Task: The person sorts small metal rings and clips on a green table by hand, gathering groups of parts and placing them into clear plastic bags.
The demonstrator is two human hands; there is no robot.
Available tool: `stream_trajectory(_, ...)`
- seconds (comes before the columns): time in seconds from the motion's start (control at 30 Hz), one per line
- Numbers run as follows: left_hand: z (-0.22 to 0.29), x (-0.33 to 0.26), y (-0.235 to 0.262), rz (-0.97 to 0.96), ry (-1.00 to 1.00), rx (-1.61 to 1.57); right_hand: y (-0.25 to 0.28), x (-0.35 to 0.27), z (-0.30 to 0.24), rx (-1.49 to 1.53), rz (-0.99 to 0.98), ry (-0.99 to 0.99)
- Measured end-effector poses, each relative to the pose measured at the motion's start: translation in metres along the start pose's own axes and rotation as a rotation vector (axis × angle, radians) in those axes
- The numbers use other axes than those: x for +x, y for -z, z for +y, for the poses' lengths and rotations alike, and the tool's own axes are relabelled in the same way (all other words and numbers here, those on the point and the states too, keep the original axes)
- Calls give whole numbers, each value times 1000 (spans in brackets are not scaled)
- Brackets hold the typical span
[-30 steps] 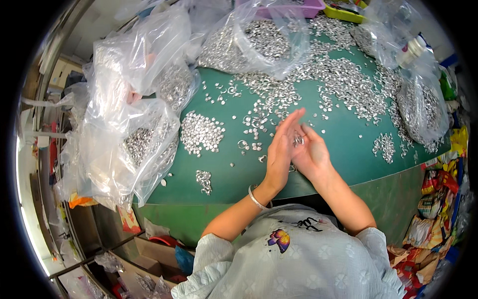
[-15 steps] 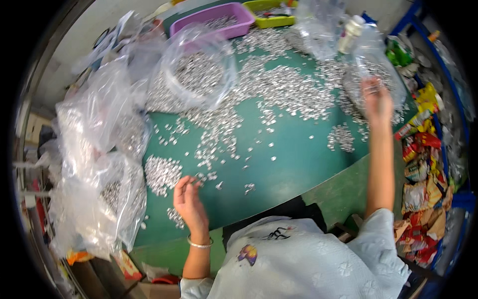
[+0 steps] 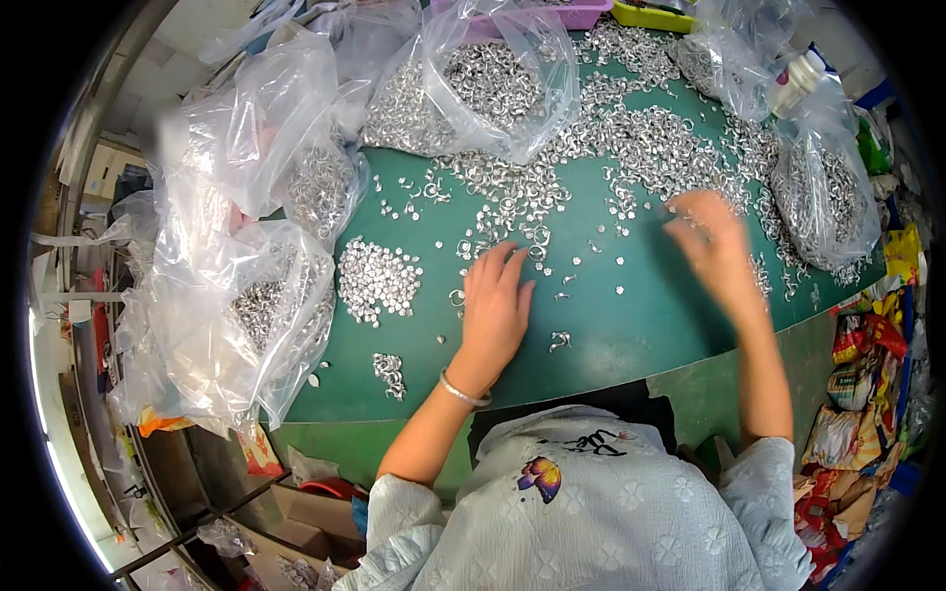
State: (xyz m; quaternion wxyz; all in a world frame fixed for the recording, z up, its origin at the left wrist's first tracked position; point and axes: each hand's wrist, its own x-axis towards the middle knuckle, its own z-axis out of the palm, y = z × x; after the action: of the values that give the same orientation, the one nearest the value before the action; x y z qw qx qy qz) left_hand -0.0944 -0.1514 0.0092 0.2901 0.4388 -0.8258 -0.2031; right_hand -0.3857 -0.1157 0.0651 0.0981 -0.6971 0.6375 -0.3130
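Note:
My left hand (image 3: 494,310) lies over the green table, fingers stretched forward and thumb apart. Its fingertips reach loose silver ring-like pieces (image 3: 493,222); whether any is under them is hidden. Left of it sits a pile of small silver flower-shaped pieces (image 3: 377,281), with a small cluster of curved silver pieces (image 3: 388,374) closer to me. My right hand (image 3: 717,251) is smeared by motion at the near edge of a wide heap of silver ring-like pieces (image 3: 650,148). What its fingers hold, if anything, cannot be made out. A tiny hooked piece (image 3: 560,341) lies between my hands.
Clear plastic bags of silver pieces stand at the left (image 3: 266,305), far middle (image 3: 473,89) and right (image 3: 828,197). Behind are a purple tray (image 3: 581,14) and a yellow-green tray (image 3: 650,16). A white bottle (image 3: 796,84) stands at the right. Colourful packets (image 3: 847,433) fill the right side.
My left hand has moved forward and right, away from the flower-shaped pile. My right hand has left the right-hand bag and come inward toward the middle heap. The whole view has shifted.

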Motion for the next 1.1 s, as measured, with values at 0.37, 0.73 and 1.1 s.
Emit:
stream_trajectory(0.37, -18, 17, 15, 80, -46, 93, -70, -16, -28, -89, -204, 177)
stream_trajectory(0.73, 44, -52, -11, -141, 55, -99, -77, -26, -51, 175, -163, 94)
stream_trajectory(1.1, 39, -69, -4, -119, 169, -130, -78, -72, -60, 171, -318, 119)
